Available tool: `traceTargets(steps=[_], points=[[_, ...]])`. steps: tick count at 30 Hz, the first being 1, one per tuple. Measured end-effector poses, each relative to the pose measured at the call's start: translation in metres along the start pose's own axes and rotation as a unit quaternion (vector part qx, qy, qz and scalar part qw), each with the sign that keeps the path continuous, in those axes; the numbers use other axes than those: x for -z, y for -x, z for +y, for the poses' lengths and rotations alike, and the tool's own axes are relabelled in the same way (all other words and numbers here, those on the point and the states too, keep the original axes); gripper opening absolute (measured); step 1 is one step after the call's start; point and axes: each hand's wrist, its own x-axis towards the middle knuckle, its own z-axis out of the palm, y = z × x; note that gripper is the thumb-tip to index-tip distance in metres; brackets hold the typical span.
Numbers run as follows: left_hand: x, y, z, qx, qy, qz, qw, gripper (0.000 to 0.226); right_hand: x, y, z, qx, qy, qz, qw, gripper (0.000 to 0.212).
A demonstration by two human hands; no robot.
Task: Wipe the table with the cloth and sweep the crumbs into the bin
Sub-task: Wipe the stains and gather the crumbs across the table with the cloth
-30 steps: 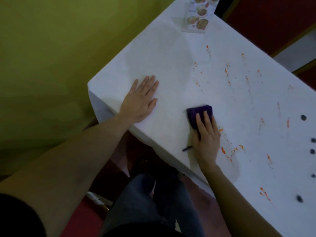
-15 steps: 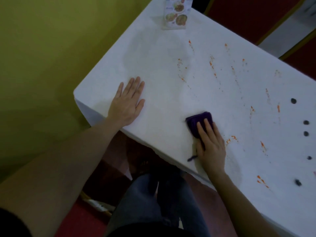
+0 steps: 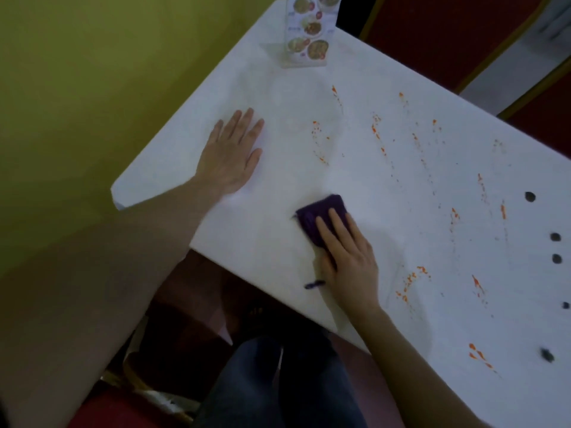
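Cloth [image 3: 319, 216] under right hand [image 3: 350, 257] near table [image 3: 278, 288] edge.

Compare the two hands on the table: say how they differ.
The left hand lies flat on the bare table, while the right hand presses the purple cloth. The left hand sits toward the table's corner; the right hand is by the near edge, closer to the orange stains. Both have straight fingers, palms down.
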Motion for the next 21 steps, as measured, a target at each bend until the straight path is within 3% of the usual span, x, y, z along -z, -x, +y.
traceTargets(steps=[6,10,15,21], points=[[-0.011,-0.019,-0.001,0.035,-0.021,-0.015,0.999,0.061,0.016,-0.062,0.068,-0.168,0.028,0.049,0.984,0.054],[-0.016,-0.018,-0.003,0.024,-0.012,0.015,1.0,0.062,0.005,-0.147,0.068,-0.24,0.016,0.07,0.968,0.056],[-0.019,-0.018,-0.006,0.012,0.001,0.034,0.999,0.064,-0.017,-0.2,0.021,-0.128,-0.006,0.044,0.991,0.057],[-0.019,-0.018,-0.006,0.014,-0.003,0.043,0.999,0.065,-0.017,-0.138,0.022,0.024,0.017,0.039,0.999,0.05]])
